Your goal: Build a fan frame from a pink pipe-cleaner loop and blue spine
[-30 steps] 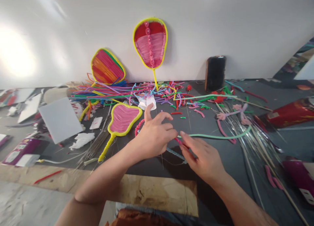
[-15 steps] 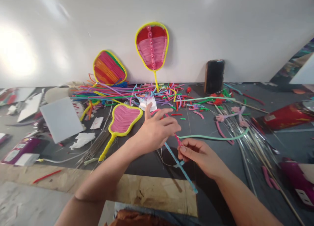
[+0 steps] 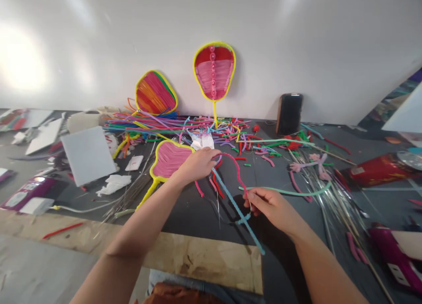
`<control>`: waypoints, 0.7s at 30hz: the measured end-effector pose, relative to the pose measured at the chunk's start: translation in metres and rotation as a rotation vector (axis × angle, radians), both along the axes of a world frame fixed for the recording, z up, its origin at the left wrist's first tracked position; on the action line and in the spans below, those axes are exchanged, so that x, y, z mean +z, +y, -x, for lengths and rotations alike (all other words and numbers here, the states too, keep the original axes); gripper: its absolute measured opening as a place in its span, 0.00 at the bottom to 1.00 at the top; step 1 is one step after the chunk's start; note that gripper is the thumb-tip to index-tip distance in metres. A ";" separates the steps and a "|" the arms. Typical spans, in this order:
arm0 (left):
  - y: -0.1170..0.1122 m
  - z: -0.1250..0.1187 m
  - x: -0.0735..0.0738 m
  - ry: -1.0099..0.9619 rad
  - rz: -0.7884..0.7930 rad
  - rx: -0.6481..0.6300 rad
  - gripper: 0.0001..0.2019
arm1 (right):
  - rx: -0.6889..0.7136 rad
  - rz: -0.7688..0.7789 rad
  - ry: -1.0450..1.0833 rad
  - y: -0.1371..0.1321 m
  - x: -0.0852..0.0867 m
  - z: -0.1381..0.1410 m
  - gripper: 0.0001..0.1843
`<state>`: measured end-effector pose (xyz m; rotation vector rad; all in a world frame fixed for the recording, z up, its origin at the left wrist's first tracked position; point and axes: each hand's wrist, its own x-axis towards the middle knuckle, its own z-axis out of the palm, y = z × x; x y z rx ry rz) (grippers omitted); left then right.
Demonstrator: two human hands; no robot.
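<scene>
My left hand (image 3: 198, 164) is closed round the upper end of a pink pipe cleaner (image 3: 234, 163) that arcs over to my right hand (image 3: 268, 206). My right hand pinches the lower end of that pink piece where it joins a light blue pipe cleaner (image 3: 236, 208), which runs diagonally from my left hand down toward the wooden board (image 3: 204, 260). A pink fan with a yellow rim (image 3: 168, 161) lies just left of my left hand. A long mint green pipe cleaner (image 3: 290, 192) curves on the dark table (image 3: 184, 211) behind my right hand.
Two finished fans (image 3: 214, 71) (image 3: 155, 93) lean on the white wall behind a pile of coloured pipe cleaners (image 3: 178, 126). A black speaker (image 3: 289, 114), a red can (image 3: 376, 170), thin metal wires (image 3: 332, 194), a white square sheet (image 3: 88, 154) and purple boxes (image 3: 29, 194) lie around.
My left hand moved up and away to the left, stretching the pink pipe cleaner into an arc. My right hand stayed low, keeping its pinch. The view tilted slightly down.
</scene>
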<state>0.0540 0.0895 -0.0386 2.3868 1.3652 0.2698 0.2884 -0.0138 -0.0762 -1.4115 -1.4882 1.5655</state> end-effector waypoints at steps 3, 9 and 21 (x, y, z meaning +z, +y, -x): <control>-0.001 -0.005 -0.007 -0.004 0.032 -0.011 0.18 | -0.059 -0.062 -0.197 0.002 -0.005 -0.005 0.22; -0.002 -0.007 -0.004 -0.009 -0.035 0.016 0.16 | -0.172 -0.148 -0.294 0.007 -0.012 -0.006 0.21; -0.042 0.024 0.030 -0.094 -0.021 0.116 0.14 | 0.014 -0.333 -1.037 -0.005 0.001 0.033 0.08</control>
